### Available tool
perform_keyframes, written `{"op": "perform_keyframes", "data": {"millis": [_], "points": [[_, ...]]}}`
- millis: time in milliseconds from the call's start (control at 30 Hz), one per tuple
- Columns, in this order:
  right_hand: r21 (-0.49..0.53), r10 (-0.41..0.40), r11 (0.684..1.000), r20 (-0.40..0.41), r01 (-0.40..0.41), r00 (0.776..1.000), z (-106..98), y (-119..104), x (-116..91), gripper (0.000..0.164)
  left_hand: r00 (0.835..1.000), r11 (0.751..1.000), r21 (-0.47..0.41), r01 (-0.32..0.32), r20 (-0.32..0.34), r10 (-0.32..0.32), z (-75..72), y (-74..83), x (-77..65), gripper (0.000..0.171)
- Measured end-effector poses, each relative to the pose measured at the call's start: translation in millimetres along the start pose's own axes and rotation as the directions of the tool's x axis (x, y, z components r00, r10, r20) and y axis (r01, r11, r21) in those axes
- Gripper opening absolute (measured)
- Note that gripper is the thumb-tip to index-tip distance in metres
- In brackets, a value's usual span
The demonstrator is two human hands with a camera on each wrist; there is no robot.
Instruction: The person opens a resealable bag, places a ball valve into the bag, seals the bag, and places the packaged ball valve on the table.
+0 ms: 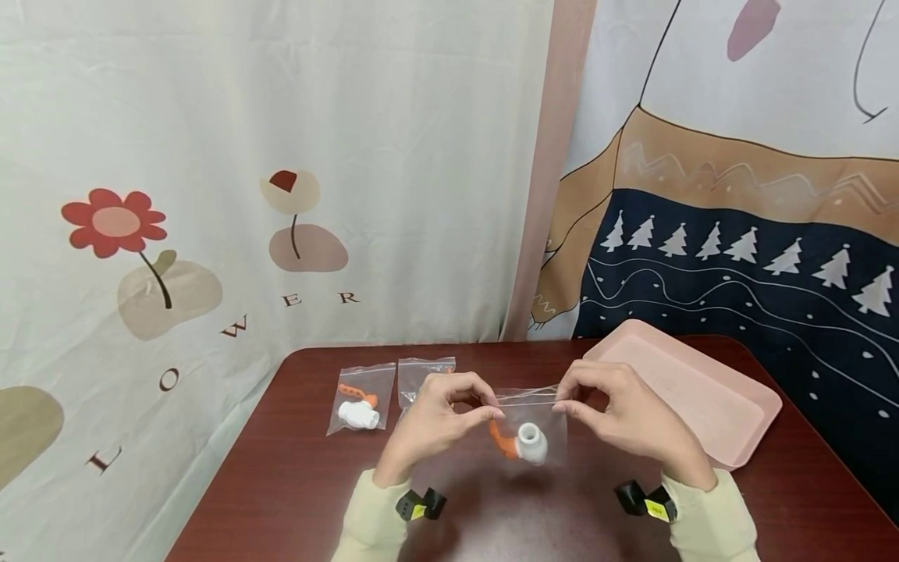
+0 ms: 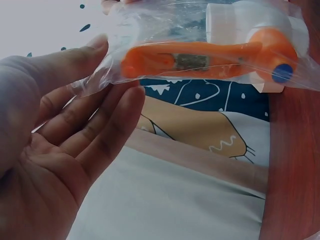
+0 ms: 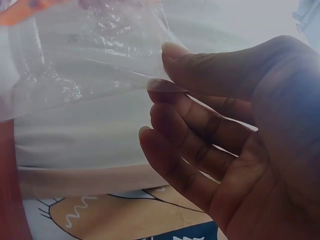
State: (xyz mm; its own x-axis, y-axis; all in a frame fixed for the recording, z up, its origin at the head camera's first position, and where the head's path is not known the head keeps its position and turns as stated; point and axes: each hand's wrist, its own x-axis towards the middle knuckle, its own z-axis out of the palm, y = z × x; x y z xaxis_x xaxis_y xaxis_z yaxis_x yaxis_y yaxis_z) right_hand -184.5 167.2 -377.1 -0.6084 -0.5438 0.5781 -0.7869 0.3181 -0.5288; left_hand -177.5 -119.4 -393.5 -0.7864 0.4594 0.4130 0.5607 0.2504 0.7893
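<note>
A clear zip bag [image 1: 555, 445] hangs between my two hands, held up by its top corners above the table. Inside it sits a white plastic ball valve [image 1: 531, 445] with an orange handle [image 2: 195, 57]. My left hand [image 1: 445, 414] pinches the top left corner between thumb and forefinger. At the opposite corner my right hand [image 1: 628, 410] pinches the film the same way, its other fingers loosely bent in the right wrist view. Along the top, the bag's edges look slightly parted.
On the dark red table [image 1: 281, 484], a bagged white valve [image 1: 360, 415] with an orange handle lies at the back left. Beside it is another clear bag [image 1: 421, 371], partly hidden by my left hand. A pink tray [image 1: 702, 390] stands at the back right. Curtains hang behind.
</note>
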Motion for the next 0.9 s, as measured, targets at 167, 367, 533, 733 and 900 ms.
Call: {"op": "perform_keyframes", "data": {"millis": [167, 367, 533, 733, 900], "points": [[0.017, 0.007, 1.000, -0.007, -0.007, 1.000, -0.4, 4.9, 0.5, 0.014, 1.000, 1.000, -0.001, -0.018, 0.003, 0.018, -1.8, 0.4, -0.6, 0.010], [0.047, 0.052, 0.998, -0.012, -0.052, 0.999, -0.1, 8.2, 0.7, 0.012, 0.998, 0.999, -0.038, -0.033, 0.052, 0.035, -5.3, 0.7, -0.4, 0.011], [0.050, 0.087, 0.995, -0.001, -0.087, 0.996, -1.2, 9.3, 0.3, 0.018, 0.999, 0.997, 0.055, -0.049, 0.010, 0.049, -7.8, 1.2, -0.5, 0.009], [0.059, 0.115, 0.992, 0.015, -0.116, 0.993, -0.4, 9.4, -0.1, 0.020, 0.995, 0.988, 0.137, -0.076, -0.059, 0.085, -7.3, 1.9, -0.4, 0.012], [0.036, 0.117, 0.993, -0.030, -0.116, 0.993, 2.8, 11.5, -0.5, 0.020, 0.979, 0.969, 0.194, -0.150, -0.111, 0.174, -6.5, 1.0, 0.8, 0.012]]}}
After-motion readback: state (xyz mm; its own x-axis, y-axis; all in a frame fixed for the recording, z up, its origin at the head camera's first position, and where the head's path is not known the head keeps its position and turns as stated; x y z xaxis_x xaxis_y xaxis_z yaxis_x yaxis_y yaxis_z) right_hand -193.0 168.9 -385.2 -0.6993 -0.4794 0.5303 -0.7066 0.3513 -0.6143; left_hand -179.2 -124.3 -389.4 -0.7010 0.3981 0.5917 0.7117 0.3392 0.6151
